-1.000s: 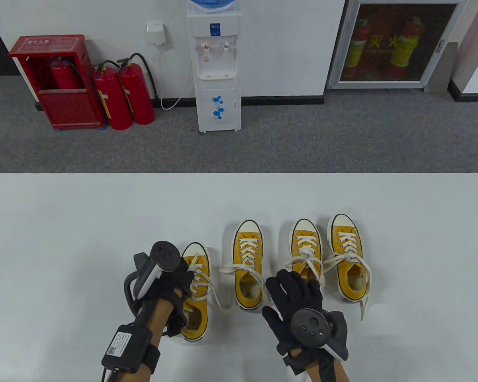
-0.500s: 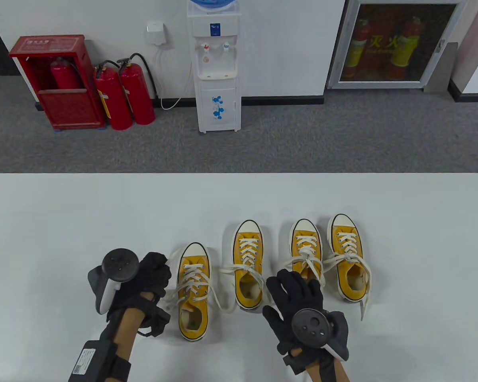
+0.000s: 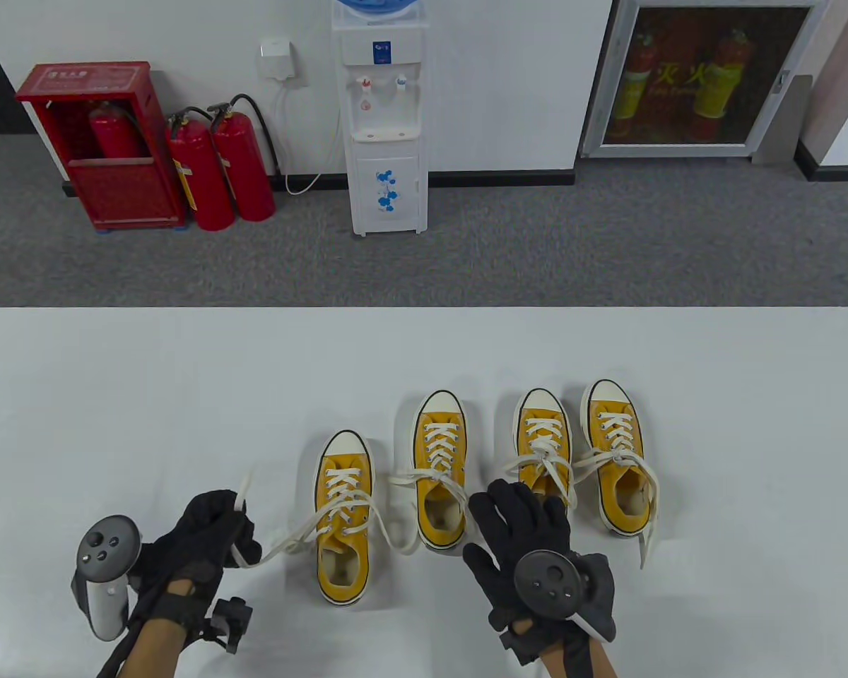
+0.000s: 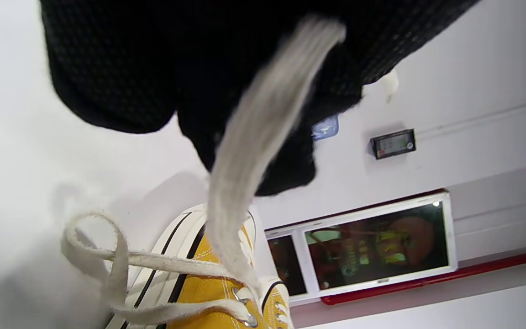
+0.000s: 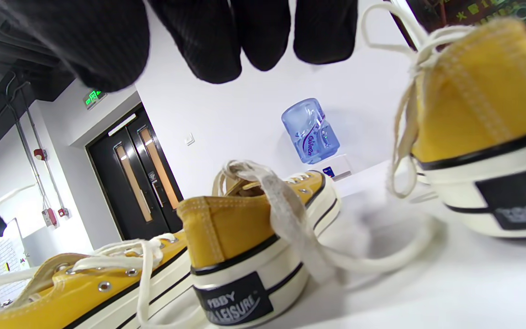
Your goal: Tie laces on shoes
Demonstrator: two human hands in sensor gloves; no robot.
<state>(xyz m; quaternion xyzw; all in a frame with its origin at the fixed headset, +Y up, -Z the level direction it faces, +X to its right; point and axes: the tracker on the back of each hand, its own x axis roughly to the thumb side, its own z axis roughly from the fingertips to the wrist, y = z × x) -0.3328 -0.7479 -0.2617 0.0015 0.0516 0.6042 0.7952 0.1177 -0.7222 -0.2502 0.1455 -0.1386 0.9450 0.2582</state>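
Observation:
Four yellow canvas shoes with white laces stand in a row on the white table (image 3: 113,395). The leftmost shoe (image 3: 343,526) is unlaced at the top. My left hand (image 3: 208,526) grips its left lace (image 3: 283,545) and holds it stretched out to the left; the lace end sticks up past my fingers. In the left wrist view the lace (image 4: 249,151) runs from my glove down to the shoe (image 4: 208,297). My right hand (image 3: 530,537) lies spread and empty, near the heels of the second shoe (image 3: 439,470) and third shoe (image 3: 543,441). The fourth shoe (image 3: 616,455) stands at the right.
Loose laces trail on the table between the shoes and right of the fourth shoe (image 3: 649,522). Beyond the far table edge stand a water dispenser (image 3: 385,120) and red fire extinguishers (image 3: 215,169) on grey carpet.
My left hand took the leftmost shoe's left lace and drew it out to the left and toward me. My right hand stayed in place.

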